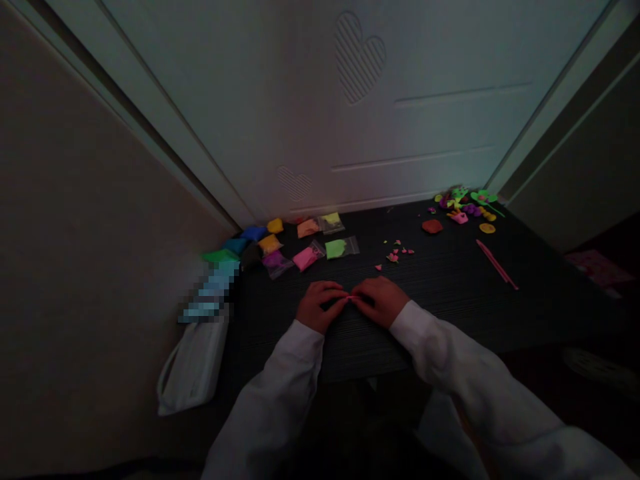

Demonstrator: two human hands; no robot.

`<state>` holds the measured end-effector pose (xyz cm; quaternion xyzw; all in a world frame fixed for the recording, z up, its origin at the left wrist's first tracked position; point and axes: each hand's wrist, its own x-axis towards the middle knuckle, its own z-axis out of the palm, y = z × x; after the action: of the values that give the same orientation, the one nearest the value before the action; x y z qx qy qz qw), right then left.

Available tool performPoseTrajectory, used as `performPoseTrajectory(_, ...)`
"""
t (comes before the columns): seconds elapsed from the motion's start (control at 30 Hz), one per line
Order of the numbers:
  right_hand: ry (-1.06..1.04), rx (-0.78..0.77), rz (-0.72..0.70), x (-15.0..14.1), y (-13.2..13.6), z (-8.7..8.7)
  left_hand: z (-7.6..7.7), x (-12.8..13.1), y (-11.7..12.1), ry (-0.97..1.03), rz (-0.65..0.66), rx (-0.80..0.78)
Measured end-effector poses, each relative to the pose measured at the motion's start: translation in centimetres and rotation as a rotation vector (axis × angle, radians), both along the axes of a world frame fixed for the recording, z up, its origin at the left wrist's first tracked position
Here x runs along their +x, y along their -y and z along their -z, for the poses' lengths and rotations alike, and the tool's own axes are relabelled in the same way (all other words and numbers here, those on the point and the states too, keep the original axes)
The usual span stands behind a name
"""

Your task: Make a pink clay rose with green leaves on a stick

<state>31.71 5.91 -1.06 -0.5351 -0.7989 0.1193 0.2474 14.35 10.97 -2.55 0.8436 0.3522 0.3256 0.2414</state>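
Pink piece (351, 297), located near the middle of the dark table (450, 280), mostly covered by fingertips; its full shape cannot be made out. The table's right end fades into shadow, and pixelation masks a pale blue item (213, 290) at its left edge. The left hand (320, 305) and right hand (381, 300), backs upward, point inward and nearly meet, each pinching the piece between thumb and forefinger. Small pink bits (393, 258), individually indistinct, lie beyond the right hand.
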Motion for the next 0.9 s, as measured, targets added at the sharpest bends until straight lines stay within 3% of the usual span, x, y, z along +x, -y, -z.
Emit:
performPoseTrajectory(0.2,-0.001,0.002,0.010,0.10,-0.04,0.09,-0.35,-0.04,0.19,0.026,-0.043,-0.016)
performPoseTrajectory(0.9,0.006,0.008,0.012,0.04,-0.02,0.01,-0.42,0.13,0.11,-0.003,-0.002,0.056)
